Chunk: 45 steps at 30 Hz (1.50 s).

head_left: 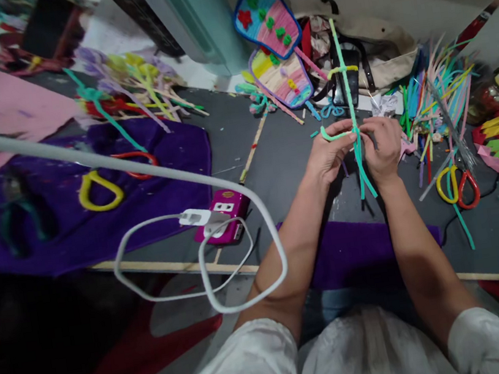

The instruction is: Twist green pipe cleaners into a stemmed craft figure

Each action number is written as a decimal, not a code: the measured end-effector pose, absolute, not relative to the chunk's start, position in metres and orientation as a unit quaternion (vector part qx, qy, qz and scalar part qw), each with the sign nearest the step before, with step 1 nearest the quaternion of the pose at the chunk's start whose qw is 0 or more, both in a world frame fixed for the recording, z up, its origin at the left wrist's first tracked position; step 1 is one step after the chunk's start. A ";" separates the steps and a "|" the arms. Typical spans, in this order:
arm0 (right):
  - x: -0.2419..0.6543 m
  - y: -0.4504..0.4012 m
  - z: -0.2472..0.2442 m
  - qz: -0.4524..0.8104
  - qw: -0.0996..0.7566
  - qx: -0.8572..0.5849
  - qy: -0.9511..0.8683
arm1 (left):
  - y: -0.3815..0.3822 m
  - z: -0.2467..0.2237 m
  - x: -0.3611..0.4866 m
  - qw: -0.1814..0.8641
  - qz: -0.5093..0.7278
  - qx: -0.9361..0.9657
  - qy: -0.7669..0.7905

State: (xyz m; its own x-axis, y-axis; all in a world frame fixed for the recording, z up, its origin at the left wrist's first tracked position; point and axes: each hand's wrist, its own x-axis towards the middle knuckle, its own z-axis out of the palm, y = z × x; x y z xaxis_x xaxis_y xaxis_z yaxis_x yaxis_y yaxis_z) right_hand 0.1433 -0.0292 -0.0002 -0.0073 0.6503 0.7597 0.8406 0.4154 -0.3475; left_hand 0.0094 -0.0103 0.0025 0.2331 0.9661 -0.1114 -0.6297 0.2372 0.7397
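As I look down through the head camera, I have the left hand (331, 154) and right hand (383, 146) close together over the grey table (275, 208), meeting at a green pipe-cleaner piece (348, 96). It stands between them, its long stem running away from me, with a yellow strip (355, 67) across its upper part and teal ends hanging below the fingers. My left fingers are narrow, pinching it at the joint where a pale green strand (333, 136) sticks out leftward with a curled tip. My right fingers are bent in against the same joint; I cannot tell whether they grip it or only touch.

Beyond the hands I see two fuzzy striped panels (270, 20), one overlapping the other. Right of the hands lies a bundle of coloured pipe cleaners (439, 86), with scissors (467, 188) nearer me, handles yellow and red. Well left, a white cable (281, 250) loops above a magenta power adapter (227, 202), and green-handled pliers (20, 207) rest on purple cloth (160, 144).
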 end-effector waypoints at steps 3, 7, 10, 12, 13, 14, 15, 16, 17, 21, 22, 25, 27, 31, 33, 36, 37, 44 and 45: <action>0.144 -0.028 0.000 -0.099 0.461 -0.529 -0.706 | -0.010 0.000 0.009 0.719 0.548 0.302 0.304; 0.144 -0.028 0.002 -0.091 0.478 -0.535 -0.690 | -0.008 -0.001 0.008 0.693 0.565 0.311 0.321; 0.142 -0.031 0.005 -0.090 0.517 -0.554 -0.646 | -0.007 -0.001 0.009 0.669 0.585 0.315 0.334; 0.140 -0.034 0.007 -0.053 0.530 -0.568 -0.627 | -0.007 0.001 0.009 0.663 0.593 0.311 0.335; 0.138 -0.035 0.008 -0.021 0.531 -0.571 -0.626 | -0.008 0.002 0.009 0.664 0.594 0.308 0.334; 0.137 -0.037 0.009 0.015 0.529 -0.571 -0.628 | -0.008 0.003 0.009 0.665 0.594 0.305 0.334; 0.135 -0.038 0.010 0.050 0.525 -0.567 -0.633 | -0.009 0.004 0.009 0.667 0.592 0.302 0.336; 0.133 -0.039 0.011 0.078 0.521 -0.561 -0.639 | -0.010 0.005 0.009 0.669 0.591 0.299 0.338; 0.132 -0.039 0.011 0.100 0.518 -0.553 -0.645 | -0.011 0.006 0.009 0.670 0.589 0.295 0.342; 0.131 -0.039 0.012 0.158 0.497 -0.530 -0.669 | -0.011 0.008 0.008 0.672 0.590 0.280 0.348; 0.131 -0.038 0.012 0.167 0.490 -0.530 -0.672 | -0.011 0.008 0.008 0.671 0.592 0.279 0.348; 0.132 -0.037 0.011 0.165 0.466 -0.540 -0.681 | -0.010 0.005 0.008 0.660 0.602 0.284 0.349; 0.133 -0.036 0.010 0.146 0.444 -0.548 -0.694 | -0.009 0.003 0.008 0.652 0.607 0.289 0.351; 0.133 -0.036 0.007 0.104 0.410 -0.567 -0.707 | -0.010 0.003 0.009 0.656 0.602 0.287 0.353; 0.133 -0.035 0.006 0.087 0.407 -0.580 -0.700 | -0.010 0.004 0.009 0.665 0.592 0.286 0.354; 0.133 -0.035 0.006 0.072 0.407 -0.597 -0.687 | -0.011 0.005 0.009 0.680 0.577 0.282 0.354; 0.133 -0.035 0.006 0.068 0.408 -0.600 -0.685 | -0.011 0.006 0.009 0.684 0.574 0.278 0.353; 0.134 -0.037 0.012 0.045 0.428 -0.613 -0.662 | -0.008 0.005 0.007 0.715 0.562 0.246 0.336; 0.135 -0.037 0.013 0.049 0.433 -0.612 -0.660 | -0.007 0.005 0.007 0.720 0.560 0.238 0.333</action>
State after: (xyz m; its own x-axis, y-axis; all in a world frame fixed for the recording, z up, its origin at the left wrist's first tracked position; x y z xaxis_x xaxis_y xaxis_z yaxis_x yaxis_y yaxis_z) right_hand 0.1346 -0.0367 0.0125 0.1247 0.8506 0.5108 0.7650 0.2454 -0.5954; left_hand 0.0074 -0.0075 0.0049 0.1513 0.9651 -0.2137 -0.6481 0.2601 0.7158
